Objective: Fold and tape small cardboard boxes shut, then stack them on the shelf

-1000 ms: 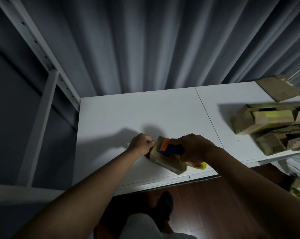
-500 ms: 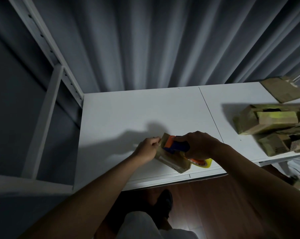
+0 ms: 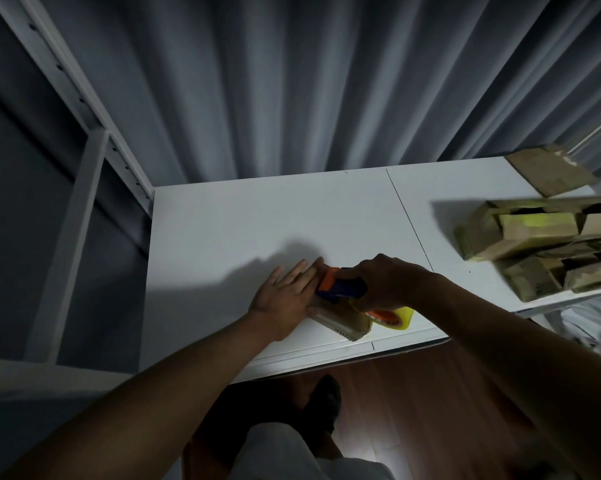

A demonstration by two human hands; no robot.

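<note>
The left hand [image 3: 285, 299] lay flat with fingers extended against the small cardboard box [image 3: 340, 318] on the white worktop [image 3: 257, 230]. The right hand [image 3: 387, 284] gripped the tape dispenser [image 3: 342, 285] on top of the box. Further boxes [image 3: 520, 237] lay piled well to the right of the right hand.

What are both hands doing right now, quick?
Left hand: open, fingers straight, pressing on the small cardboard box.
Right hand: closed around the tape dispenser, held on the box.
</note>
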